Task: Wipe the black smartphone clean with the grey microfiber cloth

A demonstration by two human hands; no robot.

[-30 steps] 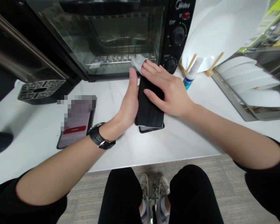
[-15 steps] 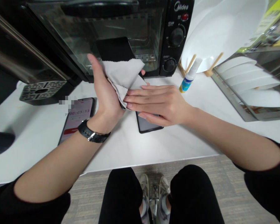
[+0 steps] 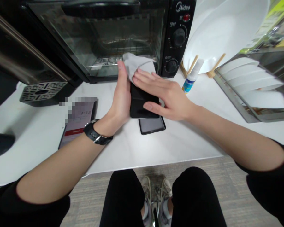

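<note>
My left hand [image 3: 120,99] is closed along the left side of a black smartphone [image 3: 143,105], its thumb pointing up and its other fingers mostly hidden behind the phone. A light grey cleaning cloth [image 3: 137,63] lies over the phone's upper part. My right hand [image 3: 169,94] presses the cloth onto the phone with its fingers laid across it; the thumb rests near the phone's lower part. Below the held phone, a black-rimmed phone case [image 3: 152,125] with a grey inside lies on the white counter [image 3: 137,151], partly covered from view.
Behind the hands stands a black toaster oven [image 3: 178,37]. A small spray bottle [image 3: 190,80] is to the right, beside white plates [image 3: 217,41] and a dish rack [image 3: 241,104]. Another phone [image 3: 77,126] showing a timer lies at left, near a black drip tray [image 3: 44,91].
The held phone has come lower and more upright, baring its lower part. The cloth and my right fingers have moved up to its top, and my left hand has shifted right.
</note>
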